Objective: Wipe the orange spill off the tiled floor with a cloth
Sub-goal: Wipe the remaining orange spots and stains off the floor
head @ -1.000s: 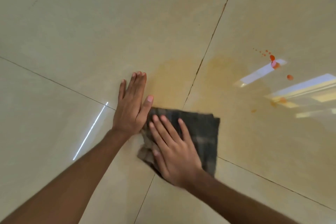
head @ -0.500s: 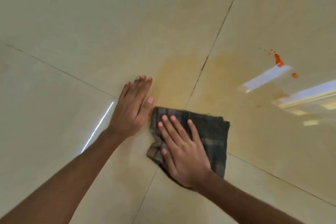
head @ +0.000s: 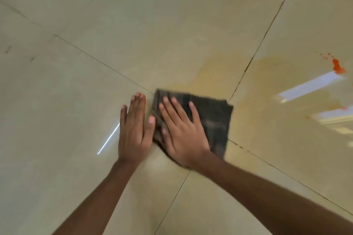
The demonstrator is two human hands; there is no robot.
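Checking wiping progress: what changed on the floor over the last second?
The right hand slid the cloth leftward, away from the orange smear; the grout line now meets its right corner. The left hand shifted left and nearer. Unchanged: both hands flat, orange drops unwiped.

Dark plaid cloth (head: pixel 212 118) folded flat on tile joint; orange spill (head: pixel 338 67) far right, pale smear (head: pixel 267 74) between

Right hand (head: pixel 183 136) has slid the cloth (head: pixel 214 120) leftward
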